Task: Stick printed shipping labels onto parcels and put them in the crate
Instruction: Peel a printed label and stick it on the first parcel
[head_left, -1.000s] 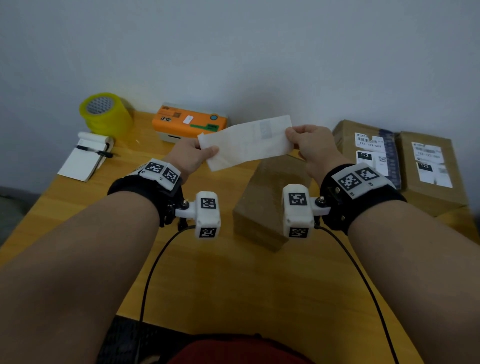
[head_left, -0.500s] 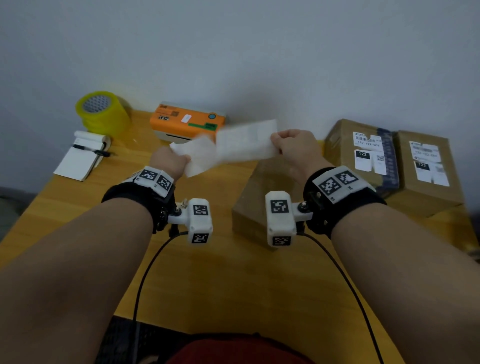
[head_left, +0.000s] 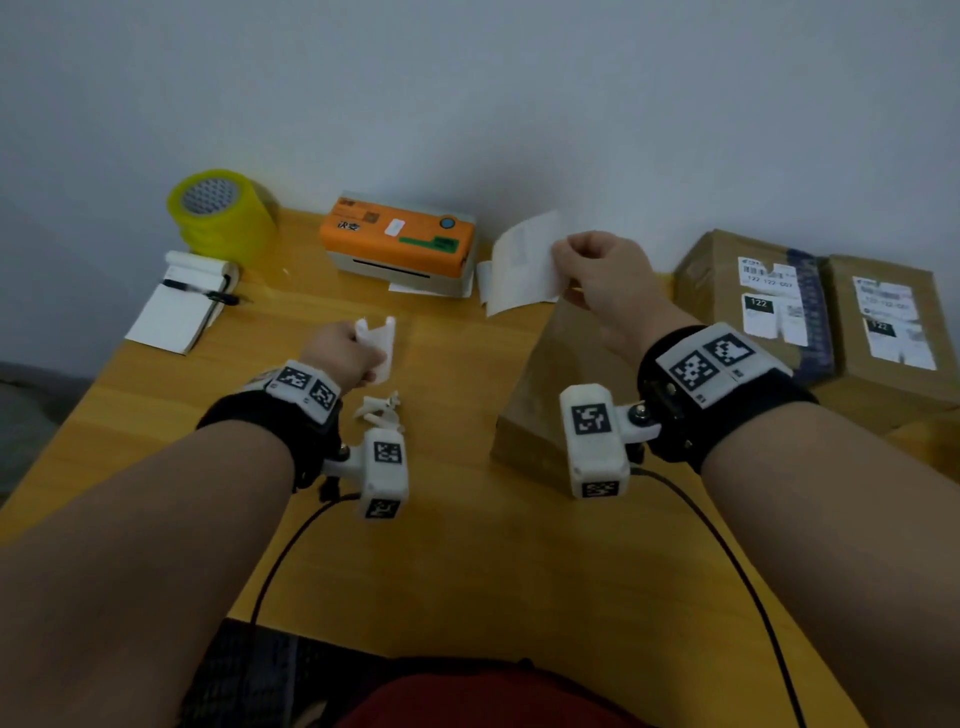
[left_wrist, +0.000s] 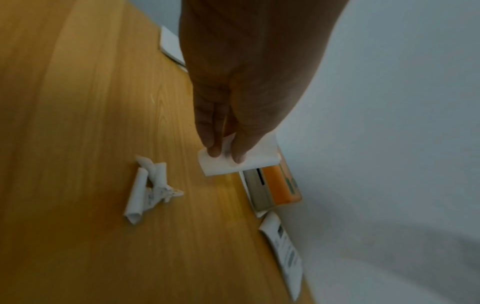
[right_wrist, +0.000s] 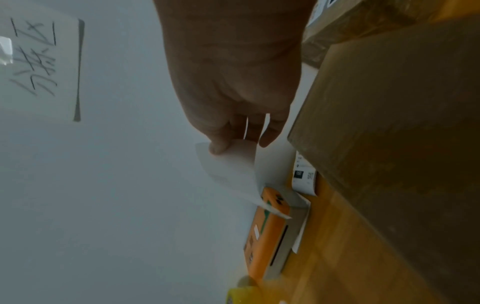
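My right hand (head_left: 582, 265) pinches a white shipping label (head_left: 527, 265) (right_wrist: 233, 170) by its right edge, held up above the far end of a plain brown parcel (head_left: 561, 379) in the middle of the table. My left hand (head_left: 353, 353) (left_wrist: 228, 150) grips a folded piece of white backing paper (head_left: 382, 340) (left_wrist: 239, 162) low over the table, left of the parcel. Two brown parcels (head_left: 763, 301) with labels on them sit at the right. No crate is in view.
An orange label printer (head_left: 400, 239) stands at the back by the wall, with a printed label (left_wrist: 284, 251) beside it. Crumpled paper scraps (head_left: 379, 408) (left_wrist: 148, 189) lie by my left wrist. A yellow tape roll (head_left: 218, 213) and a notepad with pen (head_left: 182, 301) sit at the left.
The strip that both hands held has come apart: my left hand drew the backing paper down and left, while my right hand kept the label raised over the parcel.
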